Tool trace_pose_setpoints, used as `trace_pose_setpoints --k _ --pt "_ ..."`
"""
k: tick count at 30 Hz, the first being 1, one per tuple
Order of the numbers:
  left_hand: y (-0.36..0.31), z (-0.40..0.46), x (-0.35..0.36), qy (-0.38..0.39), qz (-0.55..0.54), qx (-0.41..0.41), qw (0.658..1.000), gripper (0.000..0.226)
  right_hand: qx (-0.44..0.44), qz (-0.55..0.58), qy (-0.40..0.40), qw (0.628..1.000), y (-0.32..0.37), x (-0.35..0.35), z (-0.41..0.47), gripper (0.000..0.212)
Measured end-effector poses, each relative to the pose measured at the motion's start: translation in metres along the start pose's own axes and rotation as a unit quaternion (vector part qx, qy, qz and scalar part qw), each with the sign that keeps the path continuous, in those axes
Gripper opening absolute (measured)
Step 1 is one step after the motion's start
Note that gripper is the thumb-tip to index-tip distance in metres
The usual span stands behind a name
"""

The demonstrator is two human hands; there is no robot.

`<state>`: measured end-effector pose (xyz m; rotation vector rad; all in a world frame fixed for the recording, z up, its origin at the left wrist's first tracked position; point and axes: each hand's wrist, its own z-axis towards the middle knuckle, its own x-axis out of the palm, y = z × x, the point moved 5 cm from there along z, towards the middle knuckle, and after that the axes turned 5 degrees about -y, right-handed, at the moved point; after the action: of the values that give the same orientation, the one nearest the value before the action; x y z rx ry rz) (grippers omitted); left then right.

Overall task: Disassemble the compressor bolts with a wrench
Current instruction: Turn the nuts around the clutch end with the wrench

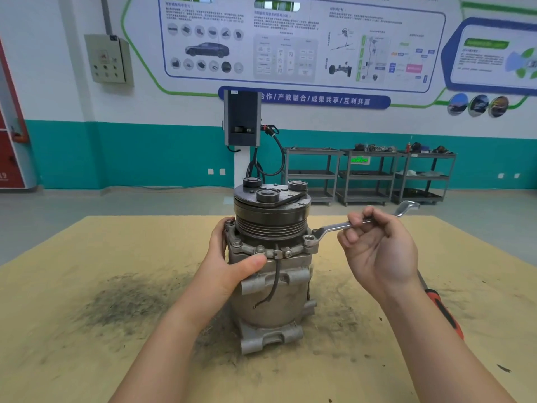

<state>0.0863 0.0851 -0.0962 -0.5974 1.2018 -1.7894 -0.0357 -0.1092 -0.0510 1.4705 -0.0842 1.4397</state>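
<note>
A grey metal compressor stands upright on the tan table, its black grooved pulley on top. My left hand grips the body's left side just under the flange, thumb across the front. A silver ring wrench sits with its ring end on the bolt at the flange's right corner. My right hand holds the wrench shaft, fingers curled round it, palm facing me. Two more bolts show on the flange's front left.
A screwdriver with an orange and black handle lies on the table right of my right forearm. Dark grime stains the table at the left. Grey shelf carts and a charging post stand far behind, past the table's back edge.
</note>
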Motion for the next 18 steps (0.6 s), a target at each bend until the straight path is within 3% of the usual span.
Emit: trace_pose_setpoints --k 4,12,15,18 --pt "0.0 0.0 -0.001 -0.003 -0.002 0.003 1.0 0.073 -0.033 -0.002 -0.003 0.999 0.0 -0.001 -0.004 0.028" --pt "-0.004 0.0 0.001 -0.001 -0.017 0.008 1.0 0.071 -0.111 -0.008 -0.083 0.99 -0.006 -0.008 -0.02 0.027" --pt "-0.003 0.001 0.0 -0.006 -0.017 0.006 1.0 0.073 -0.257 -0.057 -0.077 0.962 0.0 -0.001 -0.042 0.026" --pt "-0.002 0.003 -0.001 -0.009 -0.011 0.005 1.0 0.073 -0.427 -0.136 -0.013 0.894 -0.005 0.016 -0.074 0.029"
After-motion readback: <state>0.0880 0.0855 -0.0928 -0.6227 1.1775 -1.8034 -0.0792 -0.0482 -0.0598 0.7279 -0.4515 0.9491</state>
